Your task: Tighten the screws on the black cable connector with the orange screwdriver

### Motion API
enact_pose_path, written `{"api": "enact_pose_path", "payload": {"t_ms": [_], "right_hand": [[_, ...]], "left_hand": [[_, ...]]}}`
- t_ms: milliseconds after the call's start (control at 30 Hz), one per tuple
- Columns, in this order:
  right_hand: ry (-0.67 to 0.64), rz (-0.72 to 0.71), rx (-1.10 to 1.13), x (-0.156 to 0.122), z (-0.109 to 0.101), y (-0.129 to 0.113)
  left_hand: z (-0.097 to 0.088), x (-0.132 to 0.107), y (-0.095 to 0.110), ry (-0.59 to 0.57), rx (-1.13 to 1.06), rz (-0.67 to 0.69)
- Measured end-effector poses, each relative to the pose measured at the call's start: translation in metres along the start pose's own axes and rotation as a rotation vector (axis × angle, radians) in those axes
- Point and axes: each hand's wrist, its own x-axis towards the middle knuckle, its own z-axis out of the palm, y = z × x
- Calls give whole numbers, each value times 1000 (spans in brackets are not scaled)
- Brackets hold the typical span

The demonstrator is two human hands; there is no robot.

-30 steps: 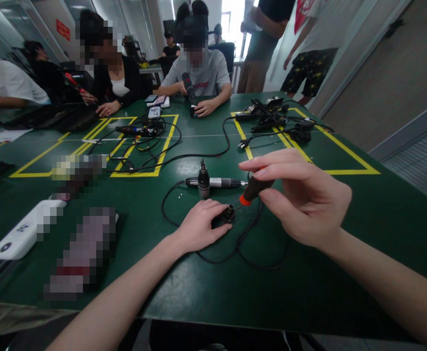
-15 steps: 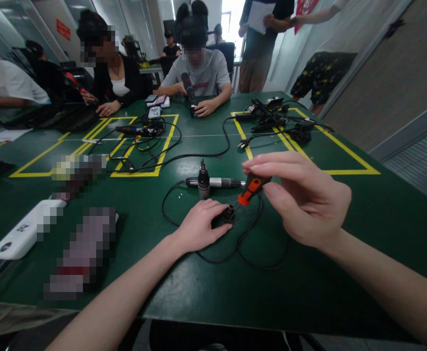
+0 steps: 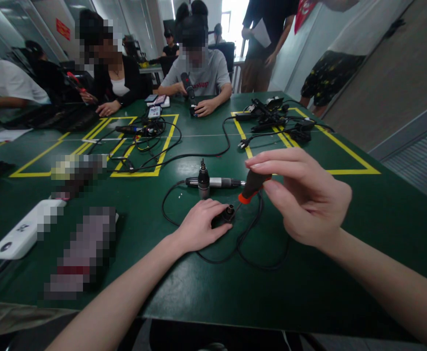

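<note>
My right hand (image 3: 304, 197) pinches the handle of a black and orange screwdriver (image 3: 252, 186) between thumb and fingers. The screwdriver leans down to the left, its thin shaft reaching the side of a small dark cylindrical part (image 3: 229, 213). My left hand (image 3: 202, 225) is closed round that part and holds it on the table; much of it is hidden by the fingers. Just beyond stands an upright black and grey cylindrical piece (image 3: 203, 183) with a narrow metal tip. Behind it lies a silver and black pen-like tool (image 3: 220, 183) with a cord.
A black cable (image 3: 248, 239) loops around my hands on the green table (image 3: 198, 292). A white power strip (image 3: 23, 231) and a blurred-out object (image 3: 83, 248) lie at left. Farther back are tangled cables (image 3: 149, 129) and black equipment (image 3: 268, 114). People sit and stand beyond.
The screwdriver has rotated about its axis in my right fingers; the orange inlay on its handle no longer shows. My left hand keeps its place. People standing at the back have shifted.
</note>
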Motion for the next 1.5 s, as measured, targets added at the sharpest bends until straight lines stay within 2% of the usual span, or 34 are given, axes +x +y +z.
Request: {"api": "enact_pose_path", "payload": {"t_ms": [167, 333, 567, 800, 1100, 1300, 1500], "right_hand": [[44, -25, -19, 1, 0, 2], [15, 22, 38, -1, 2, 2], [-41, 11, 73, -1, 0, 1], [8, 16, 15, -1, 1, 1], [-27, 57, 121, -2, 1, 0], [13, 11, 77, -1, 3, 2], [-19, 62, 86, -3, 2, 1]], "left_hand": [[0, -1, 0, 6, 0, 7], [1, -1, -1, 6, -1, 12], [1, -1, -1, 7, -12, 11], [0, -1, 0, 5, -9, 4], [1, -1, -2, 14, -23, 9], [1, -1, -1, 6, -1, 3], [1, -1, -1, 6, -3, 2]]}}
